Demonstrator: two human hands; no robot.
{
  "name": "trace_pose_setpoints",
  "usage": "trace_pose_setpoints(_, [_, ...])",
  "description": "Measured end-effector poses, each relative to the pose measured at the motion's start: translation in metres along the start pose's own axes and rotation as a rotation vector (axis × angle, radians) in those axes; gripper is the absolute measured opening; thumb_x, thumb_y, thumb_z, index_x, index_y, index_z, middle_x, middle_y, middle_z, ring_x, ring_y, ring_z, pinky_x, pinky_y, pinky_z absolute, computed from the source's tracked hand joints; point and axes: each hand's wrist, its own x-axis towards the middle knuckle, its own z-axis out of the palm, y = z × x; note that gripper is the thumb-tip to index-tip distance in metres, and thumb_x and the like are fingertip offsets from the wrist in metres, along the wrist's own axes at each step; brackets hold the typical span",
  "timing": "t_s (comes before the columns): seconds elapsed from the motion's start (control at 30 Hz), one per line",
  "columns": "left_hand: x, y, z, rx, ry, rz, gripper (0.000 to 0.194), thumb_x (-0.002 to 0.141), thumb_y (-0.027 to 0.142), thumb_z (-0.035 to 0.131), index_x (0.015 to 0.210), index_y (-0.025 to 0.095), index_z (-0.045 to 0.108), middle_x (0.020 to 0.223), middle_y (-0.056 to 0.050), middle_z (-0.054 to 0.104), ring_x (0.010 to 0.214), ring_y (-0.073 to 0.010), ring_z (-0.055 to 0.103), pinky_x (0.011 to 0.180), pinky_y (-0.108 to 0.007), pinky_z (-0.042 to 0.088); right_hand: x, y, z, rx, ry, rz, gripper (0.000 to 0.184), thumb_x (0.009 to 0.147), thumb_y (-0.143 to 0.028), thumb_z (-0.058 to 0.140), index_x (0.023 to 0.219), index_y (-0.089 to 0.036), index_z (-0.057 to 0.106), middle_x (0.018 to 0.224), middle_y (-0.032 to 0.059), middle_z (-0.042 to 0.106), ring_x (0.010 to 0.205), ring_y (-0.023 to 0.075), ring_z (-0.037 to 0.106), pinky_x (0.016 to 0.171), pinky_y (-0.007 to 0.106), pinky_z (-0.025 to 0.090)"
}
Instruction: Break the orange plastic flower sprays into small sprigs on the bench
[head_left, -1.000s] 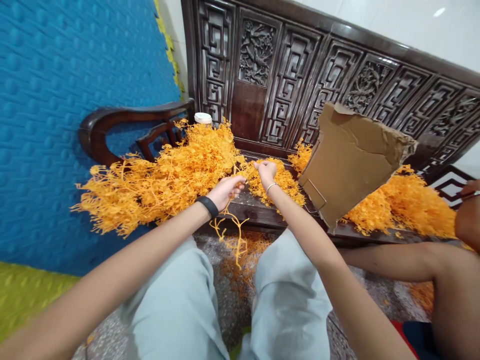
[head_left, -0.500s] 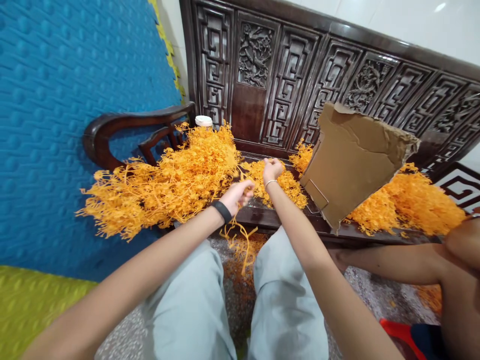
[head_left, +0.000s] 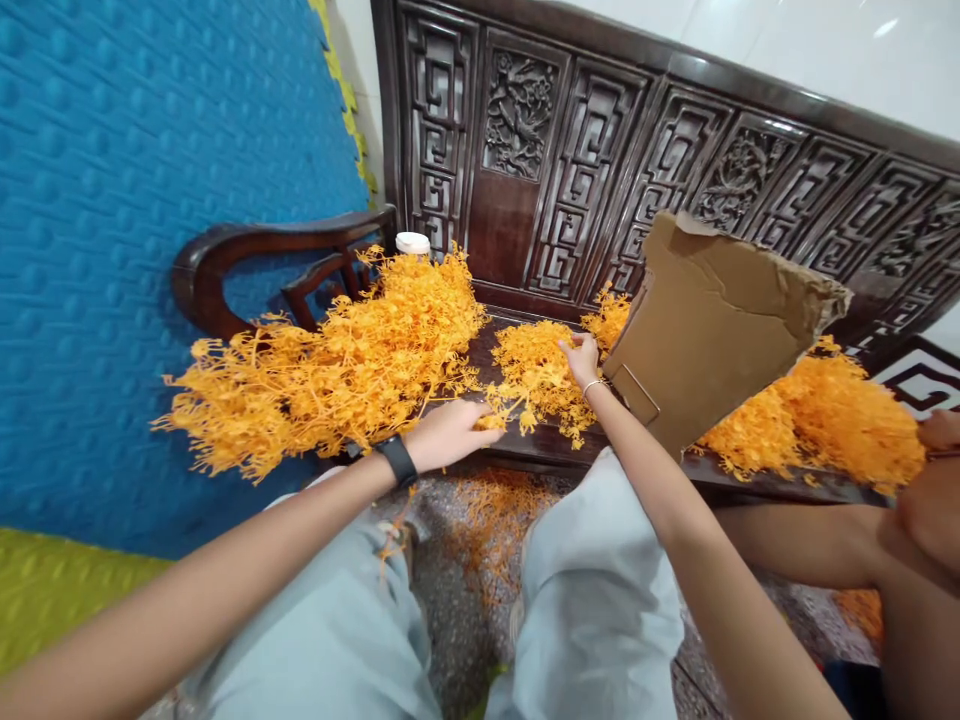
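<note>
My left hand [head_left: 452,436] is low at the bench's front edge, with an orange branching stem [head_left: 517,403] between its thumb and fingers. My right hand [head_left: 583,362] touches the right side of a small orange pile [head_left: 534,352], thumb and fingers apart. Whether its fingertips pinch a strand is hard to see. To the left lies a large heap of orange branching stems [head_left: 360,365], spilling over the bench's left end.
A bent cardboard sheet [head_left: 727,320] stands tilted on the dark carved bench [head_left: 495,225], with more orange heaps [head_left: 847,410] behind it. A white-lidded container [head_left: 412,243] sits behind the left heap. Orange scraps [head_left: 495,520] litter the floor. Another person's leg [head_left: 810,545] is at right.
My hands have moved apart: the left down and left, the right to the right. The strands that hung below my left hand are no longer there. My knees have spread.
</note>
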Motion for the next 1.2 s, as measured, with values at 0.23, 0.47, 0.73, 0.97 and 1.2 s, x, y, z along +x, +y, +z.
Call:
trace_pose_setpoints(0.23, [0.007, -0.029, -0.01, 0.044, 0.026, -0.118, 0.029, 0.07, 0.044, 0.05, 0.055, 0.019, 0.049, 0.053, 0.0, 0.051, 0.054, -0.0155, 0.047, 0.053, -0.026, 0.028, -0.036, -0.032, -0.006, 0.255, -0.55, 0.037, 0.042, 0.08, -0.055, 0.048, 0.071, -0.014, 0.056, 0.072, 0.0056, 0.064, 0.058, 0.0111, 0.06, 0.057, 0.023, 0.048])
trace_pose_setpoints(0.47, [0.007, -0.032, -0.016, 0.092, 0.056, -0.161, 0.031, 0.069, 0.041, 0.053, 0.05, 0.02, 0.04, 0.048, 0.002, 0.042, 0.049, -0.0129, 0.041, 0.05, -0.025, 0.024, -0.073, -0.07, -0.011, 0.424, -0.964, 0.156, 0.049, 0.074, -0.063, 0.053, 0.07, -0.014, 0.056, 0.068, 0.008, 0.067, 0.055, 0.0124, 0.062, 0.052, 0.021, 0.05])
trace_pose_setpoints(0.73, [0.011, -0.037, -0.019, 0.124, 0.018, -0.164, 0.03, 0.069, 0.043, 0.051, 0.052, 0.02, 0.042, 0.049, 0.001, 0.047, 0.052, -0.0146, 0.045, 0.052, -0.025, 0.027, -0.076, -0.07, -0.019, 0.562, -0.944, 0.334, 0.022, 0.069, -0.024, 0.072, 0.078, -0.015, 0.054, 0.06, -0.0009, 0.063, 0.055, 0.0102, 0.063, 0.056, 0.019, 0.052])
trace_pose_setpoints(0.97, [0.02, -0.052, -0.017, 0.14, 0.035, -0.161, 0.029, 0.069, 0.045, 0.05, 0.055, 0.02, 0.045, 0.053, 0.001, 0.049, 0.055, -0.0156, 0.047, 0.054, -0.026, 0.028, -0.077, -0.073, -0.024, 0.509, -0.95, 0.37, 0.03, 0.062, -0.005, 0.07, 0.085, -0.016, 0.053, 0.064, -0.0013, 0.065, 0.061, 0.0095, 0.062, 0.059, 0.019, 0.05])
trace_pose_setpoints(1.2, [0.021, -0.047, -0.019, -0.049, -0.039, -0.07, 0.035, 0.071, 0.05, 0.051, 0.055, 0.02, 0.046, 0.049, 0.003, 0.045, 0.05, -0.013, 0.043, 0.053, -0.025, 0.031, -0.07, -0.07, -0.015, 0.558, -0.719, 0.378, 0.015, 0.067, -0.001, 0.06, 0.068, -0.014, 0.052, 0.058, -0.0026, 0.06, 0.053, 0.0068, 0.059, 0.06, 0.019, 0.049])
